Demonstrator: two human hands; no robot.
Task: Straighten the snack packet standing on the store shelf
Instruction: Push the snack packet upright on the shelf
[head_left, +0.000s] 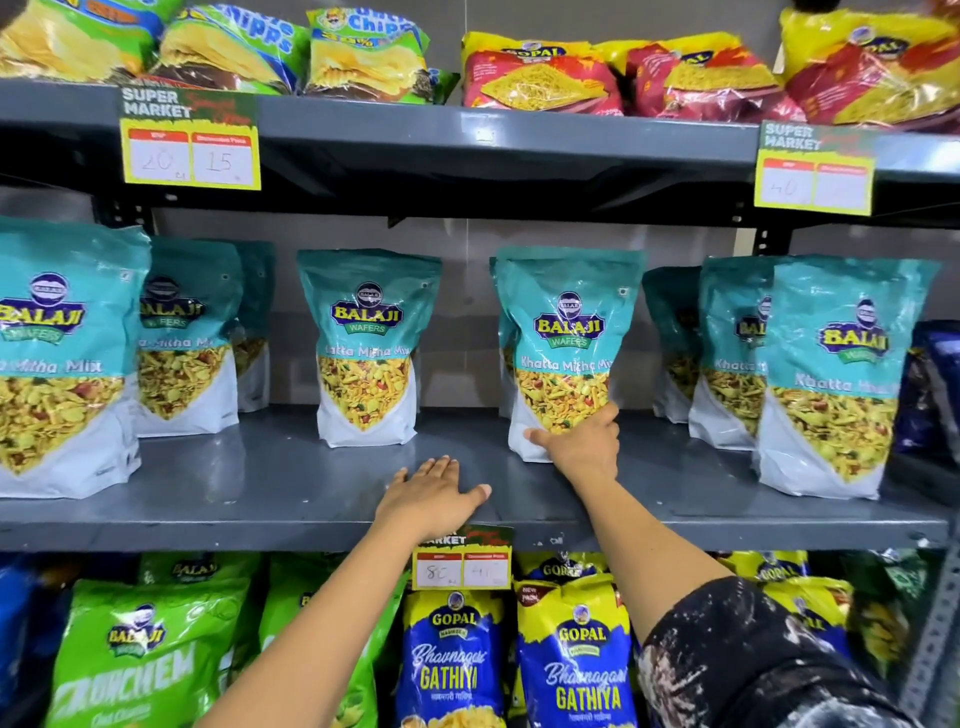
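Observation:
A teal and white Balaji Khatta Mitha Mix snack packet (563, 332) stands upright on the grey middle shelf (260, 483), right of centre. My right hand (579, 441) grips its lower right corner, thumb across the white bottom front. My left hand (431, 493) lies flat on the shelf's front part, fingers spread, left of that packet and holding nothing. Another packet of the same kind (366, 348) stands alone to the left.
More teal Balaji packets stand at far left (57, 358) and right (831, 374). The upper shelf (467, 135) hangs close above the packet tops, with price tags (189, 150). Gopal Gathiya bags (576, 660) and green bags (145, 649) fill the shelf below.

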